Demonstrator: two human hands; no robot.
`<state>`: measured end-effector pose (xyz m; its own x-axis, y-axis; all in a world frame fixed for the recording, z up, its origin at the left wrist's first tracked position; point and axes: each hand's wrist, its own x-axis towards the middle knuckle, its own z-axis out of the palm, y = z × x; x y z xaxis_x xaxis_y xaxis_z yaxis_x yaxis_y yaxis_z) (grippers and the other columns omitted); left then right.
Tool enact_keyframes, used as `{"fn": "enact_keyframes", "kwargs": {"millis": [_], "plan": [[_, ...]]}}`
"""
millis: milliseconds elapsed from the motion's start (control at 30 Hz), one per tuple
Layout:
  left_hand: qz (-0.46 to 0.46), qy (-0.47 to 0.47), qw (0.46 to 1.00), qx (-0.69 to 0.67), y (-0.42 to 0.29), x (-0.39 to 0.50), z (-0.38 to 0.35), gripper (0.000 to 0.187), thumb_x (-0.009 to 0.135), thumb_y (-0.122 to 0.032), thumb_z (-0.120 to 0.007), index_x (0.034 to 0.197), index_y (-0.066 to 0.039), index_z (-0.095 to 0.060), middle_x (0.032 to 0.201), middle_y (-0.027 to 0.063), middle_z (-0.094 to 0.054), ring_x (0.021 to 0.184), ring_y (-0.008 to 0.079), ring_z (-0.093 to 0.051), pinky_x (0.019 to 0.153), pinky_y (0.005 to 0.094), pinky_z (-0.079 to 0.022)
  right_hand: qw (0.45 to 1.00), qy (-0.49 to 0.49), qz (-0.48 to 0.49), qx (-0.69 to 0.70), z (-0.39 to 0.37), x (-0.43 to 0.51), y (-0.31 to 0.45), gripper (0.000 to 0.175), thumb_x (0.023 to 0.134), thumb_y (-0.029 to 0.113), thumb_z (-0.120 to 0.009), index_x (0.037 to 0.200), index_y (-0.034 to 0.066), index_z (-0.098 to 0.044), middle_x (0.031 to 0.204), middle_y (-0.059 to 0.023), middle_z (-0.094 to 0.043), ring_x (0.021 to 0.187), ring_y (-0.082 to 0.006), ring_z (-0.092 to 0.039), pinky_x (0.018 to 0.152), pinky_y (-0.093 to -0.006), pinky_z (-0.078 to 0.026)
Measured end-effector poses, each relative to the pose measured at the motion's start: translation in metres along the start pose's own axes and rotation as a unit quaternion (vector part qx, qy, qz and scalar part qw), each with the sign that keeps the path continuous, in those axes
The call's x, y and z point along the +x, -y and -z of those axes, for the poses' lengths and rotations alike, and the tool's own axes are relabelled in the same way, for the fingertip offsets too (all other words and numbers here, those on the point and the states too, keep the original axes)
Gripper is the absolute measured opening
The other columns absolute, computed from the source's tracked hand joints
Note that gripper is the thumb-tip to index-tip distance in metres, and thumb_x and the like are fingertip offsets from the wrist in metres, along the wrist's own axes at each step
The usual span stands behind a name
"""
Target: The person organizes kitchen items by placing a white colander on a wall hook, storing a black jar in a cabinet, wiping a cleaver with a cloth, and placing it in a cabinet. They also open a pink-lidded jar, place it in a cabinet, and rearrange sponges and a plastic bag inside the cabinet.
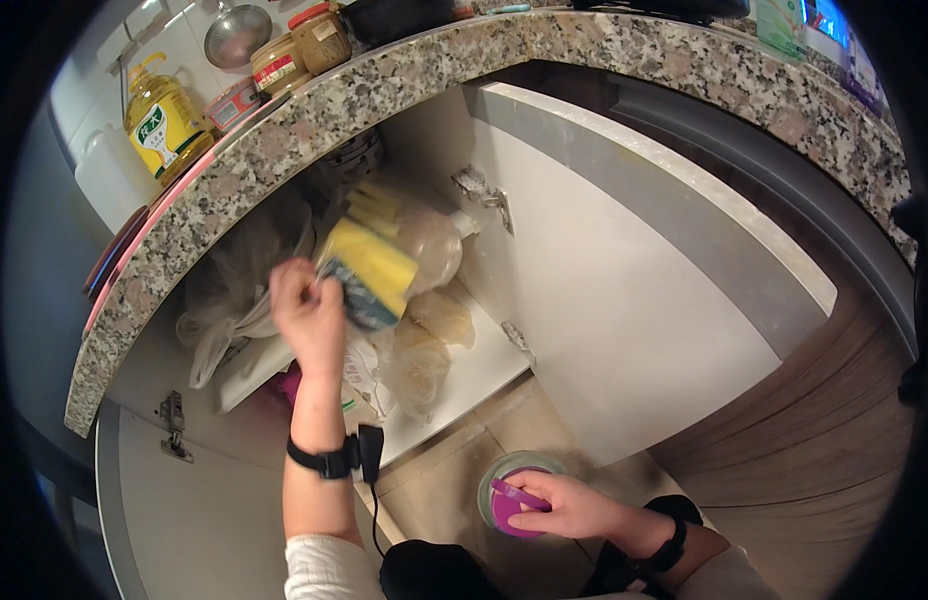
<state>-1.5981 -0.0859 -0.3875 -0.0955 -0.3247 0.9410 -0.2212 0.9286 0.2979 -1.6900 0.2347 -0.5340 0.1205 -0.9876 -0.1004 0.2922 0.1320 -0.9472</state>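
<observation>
Inside the open cupboard, my left hand [312, 315] pinches the edge of a yellow and dark-green packet [370, 274], blurred and tilted. Bagged goods lie just beyond and below it. Lower down, my right hand [569, 504] grips the raised handle of a purple lid [515, 517]. That lid sits at the top of a round clear container [488, 480] on the tiled floor; the container's lower part is hidden. Each wrist wears a black strap.
The cupboard's right door [621, 262] and left door [201, 517] stand open. Above runs a granite countertop edge [404, 67] with an oil bottle [164, 124] and jars. Thin plastic bags [246, 277] fill the cupboard's left side; knotted bags [419, 367] lie on its white floor.
</observation>
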Motion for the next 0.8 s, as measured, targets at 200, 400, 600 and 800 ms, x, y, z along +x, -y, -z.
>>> {"fn": "enact_keyframes", "kwargs": {"millis": [200,400,600,800], "plan": [[0.1,-0.045,0.992,-0.063,-0.04,-0.02,0.067,0.024,0.074,0.014,-0.052,0.071,-0.004,-0.036,0.089,0.0075,-0.053,0.078,0.0121,-0.046,0.07,0.0213,-0.037,0.998,-0.024,0.0,0.057,0.007,-0.005,0.017,0.043,0.093,0.009,-0.064,0.131,-0.0002,-0.046,0.111,-0.0047,-0.061,0.1,-0.01,-0.057,0.086,-0.027,-0.048],[0.17,0.032,0.981,0.087,-0.069,-0.067,0.103,0.023,0.069,0.011,-0.056,0.071,-0.004,-0.04,0.086,0.0052,-0.053,0.067,0.0092,-0.04,0.056,0.0224,-0.033,0.995,-0.088,0.0,0.039,0.001,-0.014,0.05,0.043,0.092,0.007,-0.064,0.132,-0.0005,-0.047,0.114,-0.0038,-0.061,0.101,-0.0087,-0.057,0.089,-0.0268,-0.047],[0.146,0.112,0.977,0.109,-0.059,-0.116,0.096,0.027,0.063,0.012,-0.061,0.071,-0.003,-0.04,0.083,0.0124,-0.053,0.071,0.0261,-0.052,0.059,0.0335,-0.044,0.983,-0.169,0.067,0.037,-0.021,-0.02,0.11,0.041,0.093,0.004,-0.061,0.132,0.0004,-0.049,0.112,-0.0028,-0.061,0.102,-0.0082,-0.057,0.091,-0.0253,-0.046],[0.209,0.133,0.969,0.021,-0.033,-0.148,0.079,0.024,0.063,0.013,-0.059,0.07,-0.002,-0.041,0.077,0.0114,-0.049,0.067,0.0255,-0.049,0.06,0.0318,-0.043,0.958,-0.229,0.168,0.038,-0.049,0.002,0.177,0.039,0.094,0.002,-0.055,0.133,-0.0018,-0.05,0.101,-0.0013,-0.064,0.071,-0.0001,-0.051,0.059,-0.017,-0.04]]}}
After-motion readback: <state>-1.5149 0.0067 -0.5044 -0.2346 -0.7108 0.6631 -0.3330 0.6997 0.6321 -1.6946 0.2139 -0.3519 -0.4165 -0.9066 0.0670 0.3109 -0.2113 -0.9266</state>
